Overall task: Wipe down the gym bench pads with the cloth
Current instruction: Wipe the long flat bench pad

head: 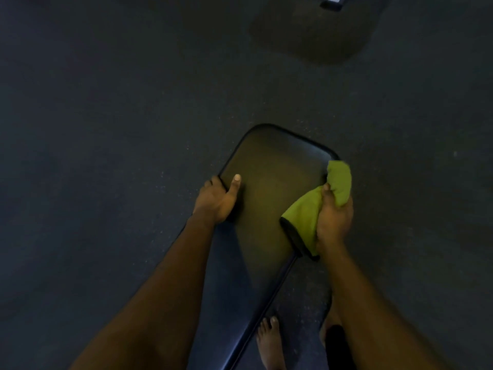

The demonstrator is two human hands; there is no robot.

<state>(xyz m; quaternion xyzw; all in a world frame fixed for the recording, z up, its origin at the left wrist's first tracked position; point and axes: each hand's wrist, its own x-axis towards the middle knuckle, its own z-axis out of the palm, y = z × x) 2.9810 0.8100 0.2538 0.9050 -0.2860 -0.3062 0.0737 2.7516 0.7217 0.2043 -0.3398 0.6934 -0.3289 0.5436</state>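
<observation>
Dark speckled rubber floor [106, 129] was seen across the whole view, dimly lit. At left-centre the left hand [216, 201] was clamped on the left edge of the bench pad [269, 169], thumb laid flat on the top surface, the other fingers curled over the side and mostly hidden. The pad was black, smooth, with rounded corners, its far end pointed away from the person and slightly to the right; its near part was run down between the two forearms toward the bottom of the frame. The pad's right rim was seen as a thin dark line leading toward the lower centre.

Right of the pad's middle, a green cloth [306, 217] with a dark trimmed edge was bunched up and gripped in the right hand [333, 217], fingers closed round it. The cloth was held at the right edge of the pad, one fold poking up past the fingers near the far right corner, the rest draped over the edge. Whether the cloth was pressed flat on the top surface could not be told.

Below, a bare foot [269, 343] was seen on the floor just right of the pad's rim. At upper right a darker mat [314, 33] was lying on the floor, well apart from the pad.
</observation>
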